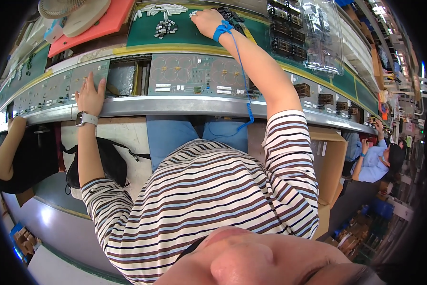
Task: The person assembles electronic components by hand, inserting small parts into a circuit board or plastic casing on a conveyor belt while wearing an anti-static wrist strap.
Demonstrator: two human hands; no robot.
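My left hand (90, 96) lies with fingers spread on a grey-green circuit board (82, 78) on the rail, a watch on its wrist. My right hand (207, 23) reaches over the green mat (189, 40), fingertips pinched on what looks like a small white part (193, 14). A blue wrist strap (223, 30) with a coiled cord circles that wrist. Left of this hand lie a scatter of white block-shaped parts (161, 9) and a heap of small black-and-white parts (166, 29). Black parts (231, 18) lie just beyond the wrist. Directly before me sits another circuit board (194, 75) with white and green components.
Clear plastic trays (318, 42) with dark components stand at the right. A metal rail (175, 105) runs along the front, boards to both sides. A fan (83, 16) rests over a red board (118, 19). A cardboard box (331, 166) and co-workers (372, 164) flank me.
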